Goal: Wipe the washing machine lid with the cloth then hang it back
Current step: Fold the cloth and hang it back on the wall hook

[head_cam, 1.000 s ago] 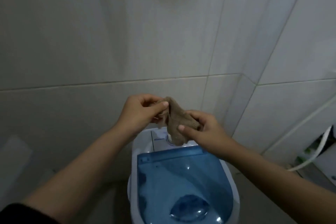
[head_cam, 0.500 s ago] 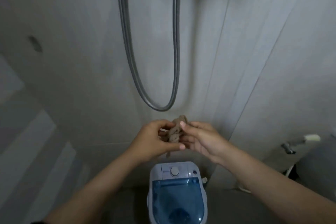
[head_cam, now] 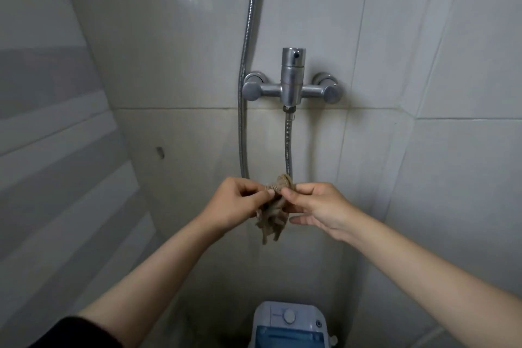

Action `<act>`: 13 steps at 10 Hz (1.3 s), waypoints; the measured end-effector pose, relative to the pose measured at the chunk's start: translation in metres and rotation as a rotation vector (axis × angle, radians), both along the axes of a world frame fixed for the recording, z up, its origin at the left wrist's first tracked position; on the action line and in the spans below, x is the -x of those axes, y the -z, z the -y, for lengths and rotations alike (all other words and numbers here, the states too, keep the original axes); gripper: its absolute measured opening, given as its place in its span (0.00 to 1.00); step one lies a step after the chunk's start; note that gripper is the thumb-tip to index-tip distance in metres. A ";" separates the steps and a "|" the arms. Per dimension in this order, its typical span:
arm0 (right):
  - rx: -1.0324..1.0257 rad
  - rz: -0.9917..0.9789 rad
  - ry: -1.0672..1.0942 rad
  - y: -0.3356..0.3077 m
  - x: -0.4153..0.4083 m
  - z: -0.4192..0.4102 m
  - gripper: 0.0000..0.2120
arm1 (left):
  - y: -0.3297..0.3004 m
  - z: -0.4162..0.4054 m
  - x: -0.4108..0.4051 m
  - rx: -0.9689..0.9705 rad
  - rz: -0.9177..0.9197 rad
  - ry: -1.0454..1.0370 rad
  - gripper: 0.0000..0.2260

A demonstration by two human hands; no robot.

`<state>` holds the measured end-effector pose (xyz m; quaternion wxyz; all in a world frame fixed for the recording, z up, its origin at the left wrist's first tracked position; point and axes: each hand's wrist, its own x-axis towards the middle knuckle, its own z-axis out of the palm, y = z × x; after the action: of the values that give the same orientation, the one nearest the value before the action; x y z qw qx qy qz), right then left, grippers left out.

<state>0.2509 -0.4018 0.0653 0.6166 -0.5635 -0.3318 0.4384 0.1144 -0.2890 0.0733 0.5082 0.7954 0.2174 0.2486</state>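
A small brown cloth hangs bunched between both hands, in front of the wall and just below the loop of the shower hose. My left hand pinches its upper left part. My right hand pinches the upper right with thumb and forefinger, the other fingers spread. Far below, at the bottom edge, stands the small washing machine, white with a translucent blue lid, only its back part in view.
A chrome shower mixer is fixed to the tiled wall above my hands, with a second hose running up past it on the left. Grey tiled walls close in on the left and right.
The view has tilted up from the washing machine to the shower mixer. Both hands rose with the cloth, away from the lid, up to the hose loop.
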 end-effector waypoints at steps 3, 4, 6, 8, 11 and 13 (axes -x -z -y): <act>0.048 0.599 -0.011 -0.005 0.032 -0.068 0.05 | -0.002 -0.047 0.070 -0.612 -0.003 -0.443 0.04; -0.055 0.804 0.003 -0.004 0.050 -0.101 0.08 | 0.002 -0.068 0.097 -0.743 -0.034 -0.413 0.10; -0.361 1.374 -0.034 -0.003 0.074 -0.185 0.05 | 0.011 -0.153 0.138 -1.042 -0.272 -0.315 0.12; -0.320 1.733 -0.189 0.001 0.079 -0.261 0.18 | 0.023 -0.232 0.141 -0.843 -0.115 -0.444 0.15; -0.102 1.742 -0.117 0.007 0.086 -0.342 0.15 | 0.053 -0.315 0.108 -0.780 -0.387 -0.439 0.13; 0.082 1.774 -0.107 0.021 0.088 -0.357 0.13 | 0.070 -0.344 0.090 -0.628 -0.365 -0.490 0.11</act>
<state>0.1627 -0.0448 0.0438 0.0905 -0.7009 -0.6973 -0.1198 0.0241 0.0549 0.0032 0.1211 0.8672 0.3998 0.2711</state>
